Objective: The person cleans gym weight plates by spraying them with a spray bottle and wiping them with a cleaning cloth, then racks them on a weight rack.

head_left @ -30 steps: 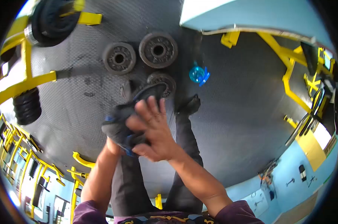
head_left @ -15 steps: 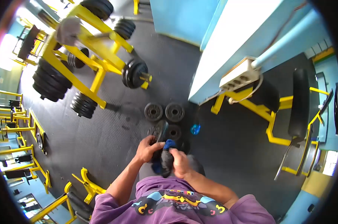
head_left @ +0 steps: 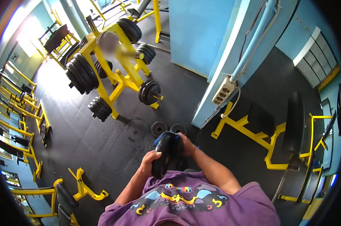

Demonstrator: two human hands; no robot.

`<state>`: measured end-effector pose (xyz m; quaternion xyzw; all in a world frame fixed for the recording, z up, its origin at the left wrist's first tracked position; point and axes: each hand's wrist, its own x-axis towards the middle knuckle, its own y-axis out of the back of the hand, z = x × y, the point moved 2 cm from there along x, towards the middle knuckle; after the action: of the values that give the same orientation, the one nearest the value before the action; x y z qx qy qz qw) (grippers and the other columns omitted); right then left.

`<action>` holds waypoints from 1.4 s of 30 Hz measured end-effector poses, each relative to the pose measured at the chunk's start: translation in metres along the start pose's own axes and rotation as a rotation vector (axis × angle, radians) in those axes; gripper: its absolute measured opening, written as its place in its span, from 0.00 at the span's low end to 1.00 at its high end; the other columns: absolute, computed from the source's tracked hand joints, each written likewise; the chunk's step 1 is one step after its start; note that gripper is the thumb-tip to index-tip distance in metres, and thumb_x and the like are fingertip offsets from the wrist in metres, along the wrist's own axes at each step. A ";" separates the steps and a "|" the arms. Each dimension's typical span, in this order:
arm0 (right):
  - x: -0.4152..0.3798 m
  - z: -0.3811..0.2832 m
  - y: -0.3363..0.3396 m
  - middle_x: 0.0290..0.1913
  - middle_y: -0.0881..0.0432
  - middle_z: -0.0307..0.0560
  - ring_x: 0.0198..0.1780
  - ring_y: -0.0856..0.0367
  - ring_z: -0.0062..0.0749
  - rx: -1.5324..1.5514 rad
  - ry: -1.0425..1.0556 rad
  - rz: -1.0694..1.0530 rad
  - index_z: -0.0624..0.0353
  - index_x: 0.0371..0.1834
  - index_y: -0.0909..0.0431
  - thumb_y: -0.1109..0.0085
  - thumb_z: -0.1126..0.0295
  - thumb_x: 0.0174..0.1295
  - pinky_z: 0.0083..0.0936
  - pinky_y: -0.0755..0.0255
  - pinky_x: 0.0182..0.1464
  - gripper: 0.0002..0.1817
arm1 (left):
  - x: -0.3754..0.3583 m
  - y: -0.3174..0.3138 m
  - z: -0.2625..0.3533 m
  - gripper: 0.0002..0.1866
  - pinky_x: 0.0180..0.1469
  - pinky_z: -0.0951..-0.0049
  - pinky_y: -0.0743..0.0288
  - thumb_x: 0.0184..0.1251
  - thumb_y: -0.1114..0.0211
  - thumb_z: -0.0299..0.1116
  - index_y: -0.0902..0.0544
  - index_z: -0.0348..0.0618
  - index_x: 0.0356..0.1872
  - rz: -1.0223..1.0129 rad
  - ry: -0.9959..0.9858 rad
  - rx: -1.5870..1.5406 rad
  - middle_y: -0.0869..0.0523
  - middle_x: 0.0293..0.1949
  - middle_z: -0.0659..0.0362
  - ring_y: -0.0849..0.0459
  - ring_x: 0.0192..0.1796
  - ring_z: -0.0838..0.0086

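A black weight plate (head_left: 162, 156) is held up on edge in front of the purple shirt. My left hand (head_left: 149, 162) grips its left side, with the thumb lying on the plate's face. My right hand (head_left: 187, 145) is closed at the upper right side, its fingers partly hidden behind the dark shape there. A blue and dark cloth (head_left: 158, 141) lies over the plate's top edge; how much of it sits under my right hand cannot be made out. Beyond my hands, two weight plates lie flat on the floor, a left one (head_left: 159, 129) and a right one (head_left: 177, 128).
A yellow plate rack (head_left: 119, 88) loaded with black plates stands ahead to the left. A blue pillar with a power socket strip (head_left: 223, 90) rises ahead to the right. A yellow-framed bench (head_left: 249, 126) stands on the right, and a yellow stand (head_left: 82, 186) at lower left.
A weight plate is now raised close to my body between both hands; before, my hands were bunched around the cloth above the floor plates. The view has tilted up.
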<state>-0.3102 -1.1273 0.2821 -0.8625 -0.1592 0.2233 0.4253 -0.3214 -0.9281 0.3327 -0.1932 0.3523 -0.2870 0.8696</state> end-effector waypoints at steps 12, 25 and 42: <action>-0.029 0.027 -0.100 0.34 0.15 0.43 0.37 0.15 0.31 0.694 -0.206 -0.075 0.52 0.33 0.21 0.57 0.52 0.72 0.35 0.19 0.49 0.20 | -0.001 0.011 0.015 0.14 0.45 0.75 0.27 0.64 0.40 0.48 0.27 0.51 0.29 0.299 -0.289 -0.135 0.23 0.29 0.65 0.22 0.36 0.79; 0.078 -0.009 -0.019 0.62 0.22 0.63 0.64 0.23 0.55 -1.475 0.014 0.793 0.56 0.70 0.34 0.25 0.60 0.43 0.40 0.29 0.65 0.46 | -0.033 0.150 0.044 0.19 0.37 0.72 0.23 0.55 0.29 0.40 0.21 0.38 0.41 0.120 0.023 -0.249 0.18 0.32 0.58 0.18 0.33 0.72; 0.229 0.115 0.017 0.60 0.22 0.44 0.60 0.22 0.31 0.528 0.064 0.373 0.54 0.75 0.39 0.36 0.69 0.66 0.30 0.26 0.61 0.34 | 0.149 0.195 0.181 0.25 0.52 0.64 0.20 0.58 0.40 0.43 0.19 0.31 0.49 -0.146 0.481 0.128 0.13 0.43 0.49 0.13 0.44 0.61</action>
<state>-0.1745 -0.9546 0.1493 -0.7432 0.0786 0.3039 0.5909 -0.0315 -0.8502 0.2754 -0.0891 0.5153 -0.4085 0.7481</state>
